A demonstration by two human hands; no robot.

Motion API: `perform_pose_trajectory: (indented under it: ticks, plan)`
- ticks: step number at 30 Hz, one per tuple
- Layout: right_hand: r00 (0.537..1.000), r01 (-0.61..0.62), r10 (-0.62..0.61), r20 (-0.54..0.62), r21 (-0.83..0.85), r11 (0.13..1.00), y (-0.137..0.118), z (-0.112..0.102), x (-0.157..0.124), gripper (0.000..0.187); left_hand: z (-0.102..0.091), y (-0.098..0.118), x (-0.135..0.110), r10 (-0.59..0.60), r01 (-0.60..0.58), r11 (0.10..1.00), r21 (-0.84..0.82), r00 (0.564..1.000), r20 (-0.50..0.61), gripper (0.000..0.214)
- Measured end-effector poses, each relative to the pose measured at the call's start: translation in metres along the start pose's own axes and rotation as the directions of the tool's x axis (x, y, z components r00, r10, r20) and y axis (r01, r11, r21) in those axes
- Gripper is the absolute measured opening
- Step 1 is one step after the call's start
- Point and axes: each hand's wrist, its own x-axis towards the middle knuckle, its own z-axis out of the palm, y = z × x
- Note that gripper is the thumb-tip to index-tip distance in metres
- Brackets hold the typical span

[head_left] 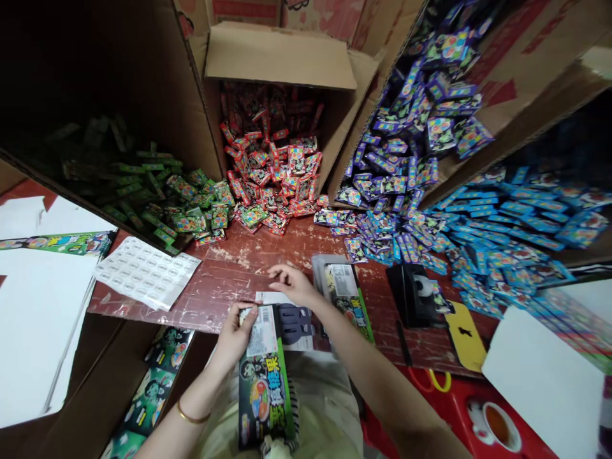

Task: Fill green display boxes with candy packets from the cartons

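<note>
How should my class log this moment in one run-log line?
left hand: grips printed box | right hand: fingers bent, nothing visibly held | table: sticker sheet | beyond: green packets, red packets, purple packets, blue packets

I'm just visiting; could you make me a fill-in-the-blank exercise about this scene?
A long black-and-green printed box is gripped by the person's ____ hand.
Small purple-wrapped packets lie between small red-wrapped packets and small ____ ones.
A yellow rectangular panel lies to the ____ of a white sheet of printed stickers.

Missing words: left; blue; right.
</note>
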Motion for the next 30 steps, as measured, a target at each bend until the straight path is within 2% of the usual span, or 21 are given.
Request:
perform_pose_trajectory:
  ticks: [2,4,7,11,14,17,19,21,24,27,30]
  plan:
    - [0.999,-0.001,0.000,0.052,0.029,1.000,0.000,0.011,0.004,0.064,0.000,-0.001,0.000,-0.005,0.005,1.000,-0.001,1.000,0.007,0.042]
    - [0.998,-0.009,0.004,0.069,0.067,0.998,0.005,0.019,0.004,0.073,0.000,-0.002,0.001,-0.010,0.010,1.000,-0.002,1.000,0.011,0.043]
    - [1.000,-0.031,0.030,0.006,0.132,0.991,0.013,0.020,-0.002,0.073,0.002,0.001,0.001,-0.005,0.005,1.000,-0.007,1.000,0.007,0.042]
    - [0.995,-0.062,0.075,-0.070,0.174,0.983,0.010,0.015,-0.013,0.062,0.004,0.007,-0.001,0.023,-0.023,1.000,-0.001,1.000,-0.017,0.038]
    - [0.993,-0.051,0.055,-0.106,0.044,0.998,0.003,0.017,-0.017,0.053,0.004,0.008,-0.001,0.028,-0.028,1.000,0.010,0.999,-0.017,0.037]
    - [0.992,-0.033,0.022,-0.124,-0.084,0.996,0.001,0.024,-0.018,0.056,0.004,0.006,0.000,0.025,-0.025,1.000,0.011,1.000,-0.011,0.038]
    - [0.986,-0.046,0.042,-0.162,-0.017,0.999,0.001,0.026,-0.017,0.062,0.004,0.007,0.000,0.027,-0.027,1.000,0.006,1.000,-0.010,0.038]
    - [0.967,-0.058,0.089,-0.238,0.134,0.989,-0.003,0.023,-0.016,0.066,0.005,0.012,-0.001,0.028,-0.028,1.000,-0.001,1.000,-0.009,0.038]
    - [0.944,-0.047,0.143,-0.298,0.305,0.951,-0.026,0.009,-0.015,0.065,0.007,0.028,-0.008,0.035,-0.035,0.999,-0.016,0.999,-0.002,0.038]
    - [0.976,-0.068,0.140,-0.166,0.379,0.923,-0.063,-0.012,-0.019,0.063,0.011,0.049,-0.019,0.053,-0.051,0.998,-0.029,0.996,0.065,0.035]
    - [0.995,-0.089,0.100,-0.006,0.401,0.912,-0.095,-0.026,-0.027,0.063,0.016,0.062,-0.027,0.117,-0.118,0.993,0.003,0.984,0.134,0.036]
